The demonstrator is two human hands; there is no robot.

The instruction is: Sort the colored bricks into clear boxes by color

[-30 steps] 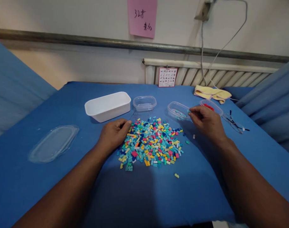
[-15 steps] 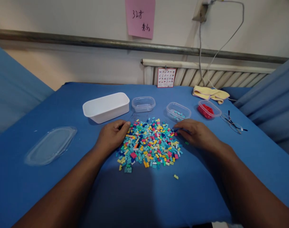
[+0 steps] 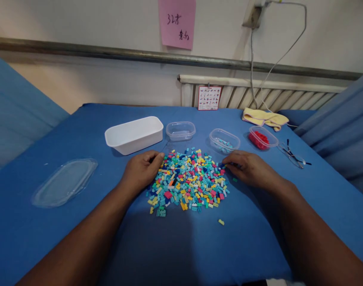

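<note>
A heap of small bricks [image 3: 189, 180] in teal, yellow, pink and white lies on the blue table [image 3: 181, 246]. My left hand [image 3: 142, 170] rests at the heap's left edge, fingers curled in, knuckles touching the bricks. My right hand [image 3: 248, 169] lies at the heap's right edge, fingertips pinched together among the outer bricks; what they hold is too small to make out. Behind the heap stand an empty clear tub [image 3: 180, 130], a clear tub with a few teal bricks [image 3: 224, 141] and a clear tub with red bricks [image 3: 263, 137].
A white rectangular bin [image 3: 134, 134] stands at the back left and a clear lid [image 3: 63, 182] lies far left. A yellow cloth [image 3: 265, 117] and glasses [image 3: 293, 157] lie at the right. One yellow brick [image 3: 221, 222] lies apart, nearer me. A radiator [image 3: 259, 93] runs behind the table.
My right hand has come back from the tub with teal bricks to the heap's right edge and settled there. My left hand has stayed put.
</note>
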